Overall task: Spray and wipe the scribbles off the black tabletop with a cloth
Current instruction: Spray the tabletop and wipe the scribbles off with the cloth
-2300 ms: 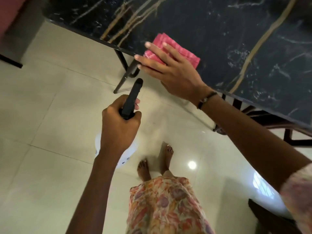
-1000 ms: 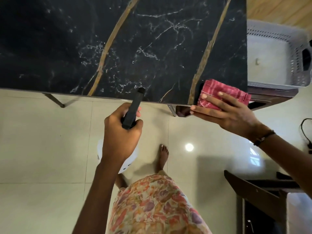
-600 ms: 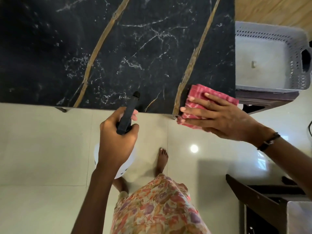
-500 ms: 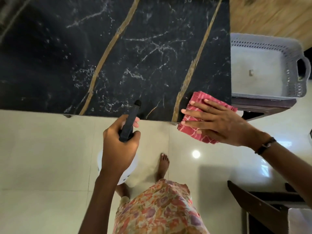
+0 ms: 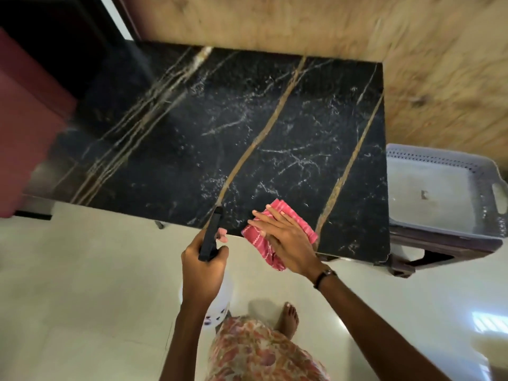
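The black marble-look tabletop (image 5: 247, 127) with gold and white veins fills the middle of the view. I cannot pick out scribbles among the veins. My right hand (image 5: 286, 237) lies flat on a folded pink cloth (image 5: 291, 215) at the table's near edge; part of the cloth hangs over the edge. My left hand (image 5: 203, 268) grips a spray bottle (image 5: 210, 235) by its black trigger head, with the white body below my wrist. The nozzle points at the near edge, just left of the cloth.
A grey plastic basket (image 5: 445, 193) sits on a dark stool (image 5: 439, 248) right of the table. A wooden wall (image 5: 330, 23) is behind, a dark red panel (image 5: 24, 127) at left. Glossy pale floor tiles (image 5: 82, 298) and my bare foot (image 5: 288, 317) are below.
The view has tilted up, so the whole tabletop and wall show. My right hand slid the cloth left along the near edge, closer to the bottle. The left hand keeps its grip.
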A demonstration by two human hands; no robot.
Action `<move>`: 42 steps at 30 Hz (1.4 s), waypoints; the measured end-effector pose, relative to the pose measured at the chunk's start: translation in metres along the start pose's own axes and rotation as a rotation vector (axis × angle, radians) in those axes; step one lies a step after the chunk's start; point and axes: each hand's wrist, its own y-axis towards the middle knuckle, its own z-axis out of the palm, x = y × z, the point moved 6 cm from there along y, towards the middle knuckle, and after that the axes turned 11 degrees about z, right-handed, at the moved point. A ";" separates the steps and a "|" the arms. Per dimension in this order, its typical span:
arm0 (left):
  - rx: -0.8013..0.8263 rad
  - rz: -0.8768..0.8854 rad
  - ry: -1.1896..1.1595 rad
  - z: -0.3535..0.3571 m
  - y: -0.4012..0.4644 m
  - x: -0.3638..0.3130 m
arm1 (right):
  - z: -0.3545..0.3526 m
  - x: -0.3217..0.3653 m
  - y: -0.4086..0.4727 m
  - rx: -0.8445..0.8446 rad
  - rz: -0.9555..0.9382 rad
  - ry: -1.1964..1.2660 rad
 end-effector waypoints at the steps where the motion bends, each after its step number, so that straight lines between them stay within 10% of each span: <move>1: -0.033 -0.010 0.000 -0.011 0.005 -0.002 | 0.002 0.006 0.007 -0.040 0.041 0.029; 15: -0.186 -0.016 -0.094 -0.166 0.126 -0.007 | 0.101 0.155 0.129 -0.185 0.391 0.150; 31: -0.073 0.069 0.020 -0.246 0.265 0.003 | 0.127 0.232 0.218 0.190 0.513 0.540; 37: 0.002 0.158 -0.070 -0.218 0.279 -0.036 | 0.065 0.284 0.227 0.058 0.341 0.610; 42: 0.081 0.269 -0.143 -0.176 0.280 -0.078 | 0.000 0.304 0.225 -0.388 0.228 0.590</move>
